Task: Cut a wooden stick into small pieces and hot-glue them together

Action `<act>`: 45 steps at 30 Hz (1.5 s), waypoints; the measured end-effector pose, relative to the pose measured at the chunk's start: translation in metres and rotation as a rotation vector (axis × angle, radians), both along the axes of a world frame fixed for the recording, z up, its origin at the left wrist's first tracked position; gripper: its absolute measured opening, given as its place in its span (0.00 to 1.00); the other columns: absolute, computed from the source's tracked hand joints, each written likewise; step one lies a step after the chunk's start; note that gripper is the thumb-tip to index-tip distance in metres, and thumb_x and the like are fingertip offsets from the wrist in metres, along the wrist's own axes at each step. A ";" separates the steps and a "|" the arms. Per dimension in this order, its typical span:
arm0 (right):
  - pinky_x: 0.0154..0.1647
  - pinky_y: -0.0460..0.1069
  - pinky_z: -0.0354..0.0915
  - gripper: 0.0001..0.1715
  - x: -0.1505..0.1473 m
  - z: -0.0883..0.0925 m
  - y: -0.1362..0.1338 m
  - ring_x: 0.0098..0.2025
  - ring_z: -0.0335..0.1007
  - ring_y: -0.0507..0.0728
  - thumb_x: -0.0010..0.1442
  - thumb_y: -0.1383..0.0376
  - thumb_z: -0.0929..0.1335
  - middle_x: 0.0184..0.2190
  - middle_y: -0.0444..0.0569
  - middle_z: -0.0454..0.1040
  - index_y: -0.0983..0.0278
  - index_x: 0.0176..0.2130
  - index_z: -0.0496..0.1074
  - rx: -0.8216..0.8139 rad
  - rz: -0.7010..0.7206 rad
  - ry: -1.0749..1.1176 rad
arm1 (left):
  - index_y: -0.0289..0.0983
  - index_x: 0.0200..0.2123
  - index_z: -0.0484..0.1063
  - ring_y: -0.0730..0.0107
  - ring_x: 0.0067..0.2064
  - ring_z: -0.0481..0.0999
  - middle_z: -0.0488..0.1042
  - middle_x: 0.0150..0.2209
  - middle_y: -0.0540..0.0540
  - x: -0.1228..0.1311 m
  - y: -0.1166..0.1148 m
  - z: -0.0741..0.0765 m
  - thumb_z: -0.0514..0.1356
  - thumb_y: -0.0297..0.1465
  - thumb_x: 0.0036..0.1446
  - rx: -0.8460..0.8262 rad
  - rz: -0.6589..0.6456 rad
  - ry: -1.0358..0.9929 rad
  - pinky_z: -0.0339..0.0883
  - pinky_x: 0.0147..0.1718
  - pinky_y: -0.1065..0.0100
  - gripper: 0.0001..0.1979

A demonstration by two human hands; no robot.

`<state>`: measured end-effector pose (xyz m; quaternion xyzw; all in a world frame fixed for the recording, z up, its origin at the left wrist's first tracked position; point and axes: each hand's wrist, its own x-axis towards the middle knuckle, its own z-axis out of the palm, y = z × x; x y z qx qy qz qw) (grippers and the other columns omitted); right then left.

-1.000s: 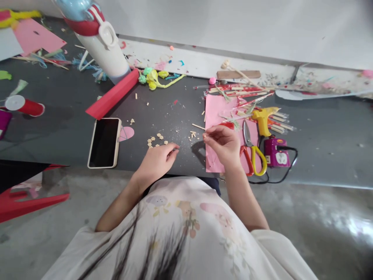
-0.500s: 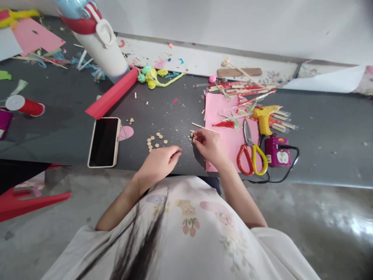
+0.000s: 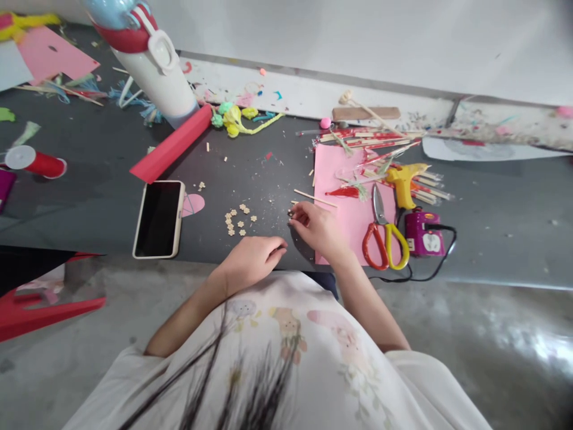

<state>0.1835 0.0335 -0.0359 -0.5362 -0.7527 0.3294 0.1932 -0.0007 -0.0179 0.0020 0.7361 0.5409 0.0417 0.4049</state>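
Note:
My right hand [image 3: 316,227] is over the near part of the dark table, thumb and fingertips bent together in a pinch around something too small to make out. A thin wooden stick [image 3: 316,197] lies just beyond its fingers, reaching onto a pink sheet [image 3: 329,164]. My left hand [image 3: 253,258] is at the table's front edge, its fingers curled and thumb pressed against them; whatever may be between them is hidden. Beyond it lie several small flower-shaped beige pieces [image 3: 231,225]. Tiny crumbs are scattered between the hands.
Scissors [image 3: 378,230], a yellow glue gun [image 3: 403,182], a purple box [image 3: 424,233] with a cord and wrapped sticks [image 3: 367,136] are on the right. Leftward lie a phone [image 3: 160,219], a red folded strip [image 3: 174,143], a bottle [image 3: 154,71] and a thread spool [image 3: 38,162].
My left hand has moved right and toward the table edge, leaving the flower-shaped pieces uncovered. The right hand has shifted slightly left and nearer. The white paper at the back right has dropped flatter.

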 end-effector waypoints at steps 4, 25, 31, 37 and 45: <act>0.38 0.50 0.67 0.10 0.001 0.004 0.002 0.36 0.74 0.56 0.58 0.69 0.65 0.35 0.49 0.78 0.62 0.42 0.70 0.050 -0.003 -0.013 | 0.43 0.44 0.76 0.66 0.34 0.78 0.81 0.35 0.49 -0.001 0.002 0.000 0.50 0.36 0.63 0.015 0.012 -0.004 0.63 0.32 0.69 0.14; 0.39 0.53 0.62 0.20 -0.005 0.015 0.078 0.47 0.68 0.66 0.66 0.62 0.58 0.45 0.62 0.71 0.63 0.52 0.71 0.141 -0.160 -0.665 | 0.40 0.46 0.75 0.68 0.37 0.79 0.81 0.39 0.47 -0.001 0.006 0.003 0.50 0.36 0.64 -0.020 0.036 0.000 0.64 0.36 0.70 0.16; 0.40 0.55 0.63 0.18 -0.007 0.021 0.079 0.49 0.68 0.68 0.66 0.64 0.59 0.46 0.64 0.71 0.67 0.48 0.71 0.137 -0.179 -0.699 | 0.39 0.47 0.75 0.68 0.37 0.79 0.81 0.39 0.47 -0.001 0.007 0.005 0.50 0.35 0.64 -0.034 0.031 0.011 0.63 0.35 0.70 0.16; 0.41 0.56 0.64 0.17 -0.005 0.021 0.081 0.47 0.69 0.67 0.66 0.62 0.60 0.43 0.65 0.73 0.70 0.45 0.71 0.156 -0.292 -0.710 | 0.39 0.47 0.75 0.68 0.37 0.78 0.81 0.39 0.48 -0.001 0.007 0.005 0.50 0.34 0.64 -0.030 0.021 0.006 0.63 0.35 0.70 0.15; 0.40 0.57 0.65 0.13 -0.002 0.006 0.108 0.43 0.71 0.65 0.59 0.71 0.62 0.41 0.62 0.75 0.68 0.43 0.71 0.179 -0.332 -0.588 | 0.39 0.46 0.75 0.69 0.38 0.78 0.81 0.39 0.48 0.000 0.005 0.004 0.50 0.34 0.64 -0.012 0.008 -0.015 0.63 0.36 0.70 0.15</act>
